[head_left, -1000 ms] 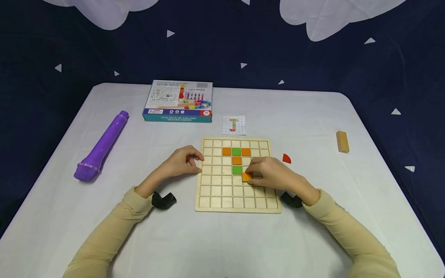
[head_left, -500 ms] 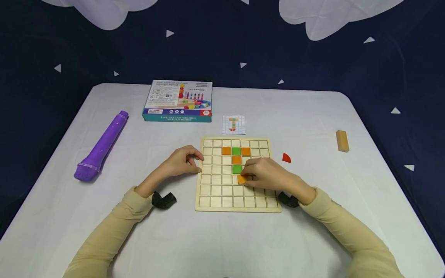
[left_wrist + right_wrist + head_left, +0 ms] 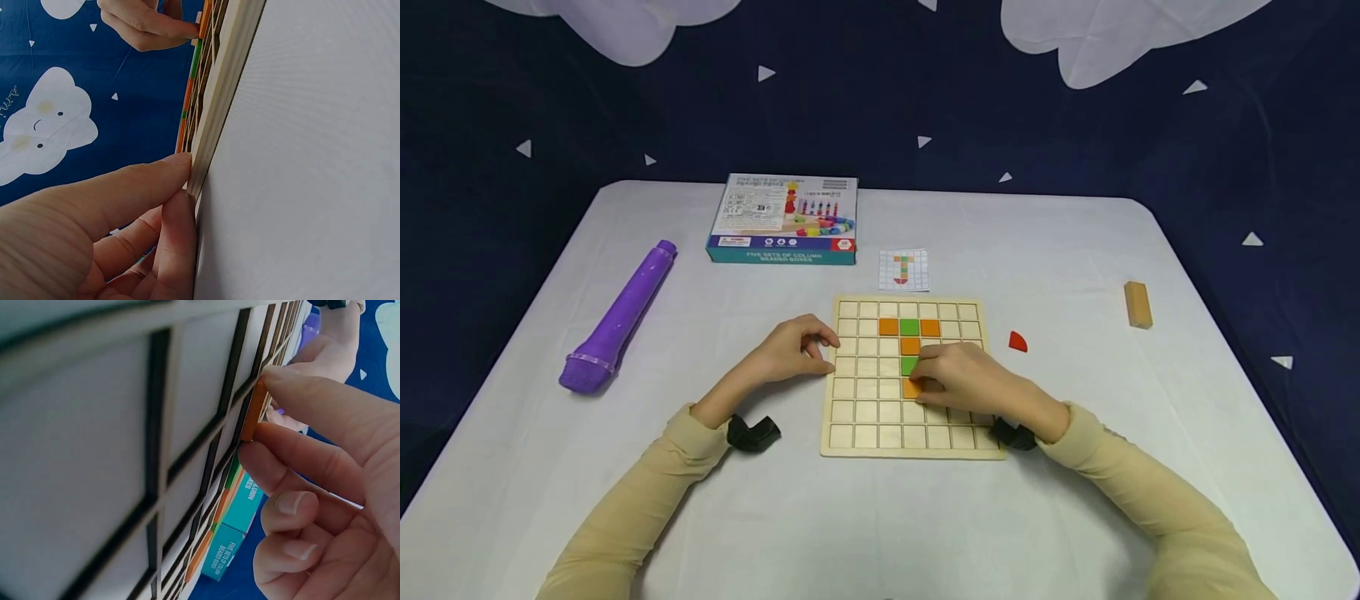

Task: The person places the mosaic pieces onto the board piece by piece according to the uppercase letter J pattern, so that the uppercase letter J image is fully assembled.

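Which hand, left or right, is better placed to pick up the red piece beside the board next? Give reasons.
The right hand, probably. The red piece lies right of the board, nearer that hand, which should first release the orange tile it pinches. The left hand touches the board's opposite edge.

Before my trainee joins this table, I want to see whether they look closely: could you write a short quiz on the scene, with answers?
1. Multiple choice: what colour is the tile pinched in the right grip?
a) green
b) orange
c) red

2. True or false: the red piece lies on the table, off the board.

3. Short answer: what purple object lies to the left of the box?

Key:
1. b, orange.
2. True; it lies to the right of the board.
3. A microphone.
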Available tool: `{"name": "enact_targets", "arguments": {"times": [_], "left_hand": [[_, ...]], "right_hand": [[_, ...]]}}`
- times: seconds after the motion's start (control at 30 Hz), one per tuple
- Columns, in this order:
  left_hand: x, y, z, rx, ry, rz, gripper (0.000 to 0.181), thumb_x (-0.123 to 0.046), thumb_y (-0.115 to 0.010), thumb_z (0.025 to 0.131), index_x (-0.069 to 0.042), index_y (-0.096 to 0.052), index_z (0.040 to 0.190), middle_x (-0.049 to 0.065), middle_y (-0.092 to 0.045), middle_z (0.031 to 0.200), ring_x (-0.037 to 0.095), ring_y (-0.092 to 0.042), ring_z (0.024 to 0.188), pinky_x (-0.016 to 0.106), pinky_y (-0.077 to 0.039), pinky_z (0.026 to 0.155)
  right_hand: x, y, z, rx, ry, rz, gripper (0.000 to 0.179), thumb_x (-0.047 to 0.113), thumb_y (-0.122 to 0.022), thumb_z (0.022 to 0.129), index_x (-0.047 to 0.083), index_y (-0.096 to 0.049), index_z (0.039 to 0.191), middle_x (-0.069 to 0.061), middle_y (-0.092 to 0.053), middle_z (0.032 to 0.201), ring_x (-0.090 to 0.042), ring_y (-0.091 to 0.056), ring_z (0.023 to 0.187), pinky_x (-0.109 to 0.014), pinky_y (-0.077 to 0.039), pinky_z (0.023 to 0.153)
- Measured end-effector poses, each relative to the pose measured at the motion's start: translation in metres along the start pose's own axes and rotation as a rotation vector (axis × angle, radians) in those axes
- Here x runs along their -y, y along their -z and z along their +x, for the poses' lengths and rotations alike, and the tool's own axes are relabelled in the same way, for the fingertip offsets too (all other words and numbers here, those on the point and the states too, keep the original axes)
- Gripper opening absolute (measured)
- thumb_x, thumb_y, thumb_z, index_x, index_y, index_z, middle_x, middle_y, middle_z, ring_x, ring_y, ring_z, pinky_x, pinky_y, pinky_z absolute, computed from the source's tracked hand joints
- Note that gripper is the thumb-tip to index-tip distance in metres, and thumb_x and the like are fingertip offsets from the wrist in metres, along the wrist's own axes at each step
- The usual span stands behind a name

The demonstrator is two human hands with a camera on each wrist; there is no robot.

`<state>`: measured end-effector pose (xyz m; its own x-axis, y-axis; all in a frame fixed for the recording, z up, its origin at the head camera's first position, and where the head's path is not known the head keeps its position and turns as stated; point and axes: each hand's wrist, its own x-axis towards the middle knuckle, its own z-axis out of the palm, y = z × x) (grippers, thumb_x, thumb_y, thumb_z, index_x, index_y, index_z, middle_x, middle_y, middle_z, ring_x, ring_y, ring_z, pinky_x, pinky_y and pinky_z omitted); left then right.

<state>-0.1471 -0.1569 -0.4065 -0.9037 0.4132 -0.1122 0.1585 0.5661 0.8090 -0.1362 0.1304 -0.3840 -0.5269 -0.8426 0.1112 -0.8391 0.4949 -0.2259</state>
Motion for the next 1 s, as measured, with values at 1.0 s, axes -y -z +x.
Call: {"name": "enact_targets", "arguments": {"times": [1.0], "left_hand": [[0.003,0.000,0.001,-0.001,-0.009,0.001,0.031,-0.008,-0.076,0.075,-0.002,-0.065,0.104,0.013,-0.059,0.100,0.009,-0.058,0.069,0.022,-0.046,0.071]], "right_hand": [[-0.025,0.016,-0.045,-0.088,-0.163,0.056,0.013,0.012,-0.073,0.078,0.010,-0.073,0.090,0.002,-0.065,0.086,-0.005,-0.056,0.069,-0.019,-0.045,0.061]]}}
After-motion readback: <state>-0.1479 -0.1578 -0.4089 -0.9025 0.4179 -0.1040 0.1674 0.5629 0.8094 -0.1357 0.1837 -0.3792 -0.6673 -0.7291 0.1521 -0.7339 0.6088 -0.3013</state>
